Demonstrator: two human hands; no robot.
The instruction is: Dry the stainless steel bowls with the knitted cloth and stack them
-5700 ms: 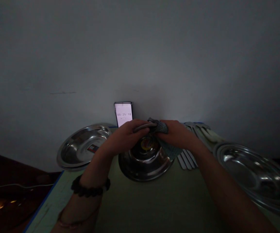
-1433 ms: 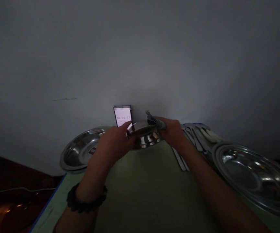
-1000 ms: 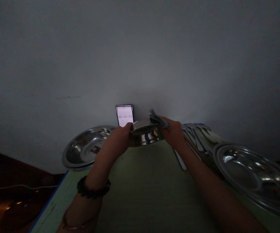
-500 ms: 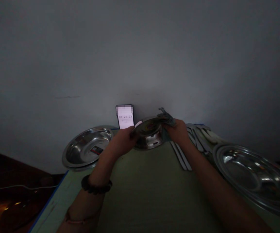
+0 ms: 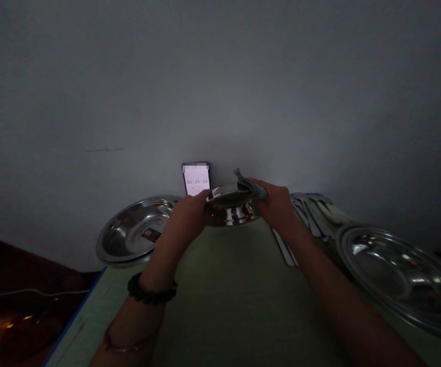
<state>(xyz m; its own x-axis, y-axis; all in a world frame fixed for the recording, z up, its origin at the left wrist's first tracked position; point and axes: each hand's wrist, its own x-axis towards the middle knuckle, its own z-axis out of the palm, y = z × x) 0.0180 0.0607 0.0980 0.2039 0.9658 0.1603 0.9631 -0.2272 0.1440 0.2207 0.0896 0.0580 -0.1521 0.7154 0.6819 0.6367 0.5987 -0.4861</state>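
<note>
A shiny metal basin (image 5: 232, 215) is held up over the table between both hands, its side wall toward me. My left hand (image 5: 190, 213) is closed on its left rim. On the opposite side, my right hand (image 5: 276, 204) presses a grey patterned cloth (image 5: 251, 186) against the rim, with one end of the cloth sticking up. The fingers of both hands are partly hidden behind the basin. Just under my right forearm lie long flat metal utensils (image 5: 286, 252), partly covered by the arm.
On the left of the green table (image 5: 220, 300) stand metal basins (image 5: 117, 239) with a dark label inside. More wide basins (image 5: 381, 275) are stacked at right, near several pieces of cutlery (image 5: 312, 216). A phone (image 5: 197, 178) showing a timer leans on the wall (image 5: 220, 76).
The basin has tipped so that its side wall faces me more. My right hand and the cloth have shifted left along the rim. The left hand has risen slightly.
</note>
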